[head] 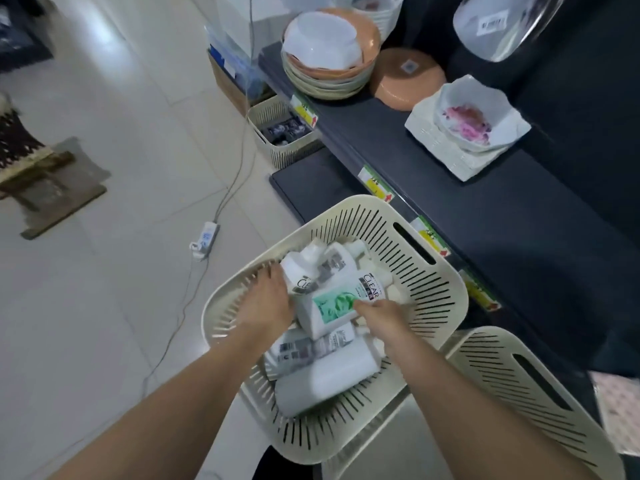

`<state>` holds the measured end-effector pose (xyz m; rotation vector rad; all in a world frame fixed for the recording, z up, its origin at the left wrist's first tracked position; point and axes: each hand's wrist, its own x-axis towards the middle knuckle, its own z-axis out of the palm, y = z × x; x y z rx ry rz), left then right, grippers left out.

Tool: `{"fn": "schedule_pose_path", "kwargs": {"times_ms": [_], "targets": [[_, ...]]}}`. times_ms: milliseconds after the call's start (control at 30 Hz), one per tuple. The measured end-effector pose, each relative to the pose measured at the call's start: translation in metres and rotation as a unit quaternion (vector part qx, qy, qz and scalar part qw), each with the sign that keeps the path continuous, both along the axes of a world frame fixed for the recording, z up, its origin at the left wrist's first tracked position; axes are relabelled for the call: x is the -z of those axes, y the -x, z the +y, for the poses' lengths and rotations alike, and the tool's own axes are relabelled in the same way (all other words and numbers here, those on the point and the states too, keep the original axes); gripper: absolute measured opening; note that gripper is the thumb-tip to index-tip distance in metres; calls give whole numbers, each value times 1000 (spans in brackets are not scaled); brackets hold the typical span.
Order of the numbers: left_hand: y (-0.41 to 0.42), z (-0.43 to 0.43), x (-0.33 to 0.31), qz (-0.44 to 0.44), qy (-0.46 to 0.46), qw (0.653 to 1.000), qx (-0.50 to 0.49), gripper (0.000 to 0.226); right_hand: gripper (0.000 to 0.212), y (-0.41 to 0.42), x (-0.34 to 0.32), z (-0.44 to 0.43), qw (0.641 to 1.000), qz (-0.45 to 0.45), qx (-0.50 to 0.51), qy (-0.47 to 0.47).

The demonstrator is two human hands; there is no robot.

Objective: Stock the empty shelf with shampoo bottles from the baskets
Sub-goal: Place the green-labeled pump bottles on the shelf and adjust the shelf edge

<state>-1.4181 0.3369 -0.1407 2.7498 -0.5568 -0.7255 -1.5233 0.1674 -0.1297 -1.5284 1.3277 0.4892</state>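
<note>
In basket point(381, 210), R hand point(381, 317) grips green-label bottle point(334, 308); L hand point(266, 299) on grey-label bottle point(313, 266), grip unclear.

Dark shelf point(485, 220) with stacked bowls point(329, 57), upturned orange bowl point(405, 77); tiled floor point(121, 306) with power strip point(206, 237)

second basket point(485, 362): cut off by bottom edge | price tags point(375, 184): unreadable | lower bottles point(325, 379): partly covered
</note>
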Motion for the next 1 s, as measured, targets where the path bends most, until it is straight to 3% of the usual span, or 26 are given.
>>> {"fn": "schedule_pose_path", "kwargs": {"times_ms": [100,167,267,433,533,633,767,867,1000], "targets": [[2,-1,11,-49,-18,999,16,83,19,-11,18,-1,982,-20,168,-81],[3,0,15,-63,-23,998,20,83,20,-19,31,-1,961,-39,238,-138],[2,1,16,-41,1,999,2,72,32,-27,46,-2,940,-40,299,-161],[0,5,20,-38,16,999,3,68,26,-33,59,-4,914,-56,361,-176],[2,10,26,-65,-3,997,47,78,33,-31,60,-6,920,-79,337,-183],[6,8,29,-46,5,997,59,69,32,-26,56,-10,913,-70,358,-181],[5,4,27,0,38,998,47,60,39,-29,48,-6,930,-102,306,-175],[-6,8,21,26,82,996,39,56,45,-34,36,-4,940,-137,282,-132],[-15,12,-7,110,176,977,-56,59,63,-31,8,-4,959,-189,209,-35]]}}
